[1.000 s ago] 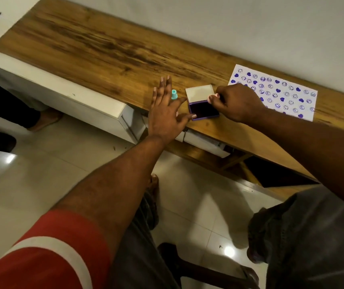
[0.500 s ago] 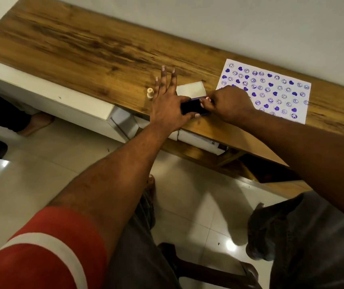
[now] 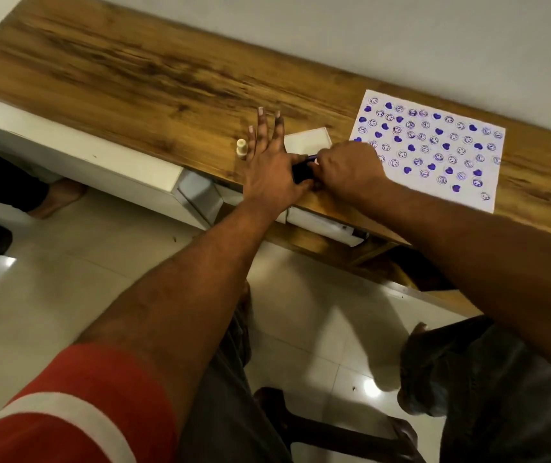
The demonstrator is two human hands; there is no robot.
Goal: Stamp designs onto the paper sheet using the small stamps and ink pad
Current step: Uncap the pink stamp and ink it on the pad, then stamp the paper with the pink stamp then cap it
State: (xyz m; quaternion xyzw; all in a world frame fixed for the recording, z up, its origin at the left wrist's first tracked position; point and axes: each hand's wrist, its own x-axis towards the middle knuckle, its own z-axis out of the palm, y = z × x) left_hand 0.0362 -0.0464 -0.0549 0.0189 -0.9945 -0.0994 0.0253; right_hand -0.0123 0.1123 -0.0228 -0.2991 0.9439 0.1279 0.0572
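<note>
Between both hands (image 3: 269, 182) (image 3: 347, 168), ink pad (image 3: 301, 171).

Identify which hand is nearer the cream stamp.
The left hand: its spread fingers lie right beside the cream stamp; the right hand is beyond the ink pad.

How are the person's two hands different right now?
The left hand lies flat with its fingers spread wide, while the right hand is curled with its fingers bunched. The left hand sits beside the small cream stamp, while the right hand reaches over the stamped paper sheet's corner. Both meet at the dark ink pad.
</note>
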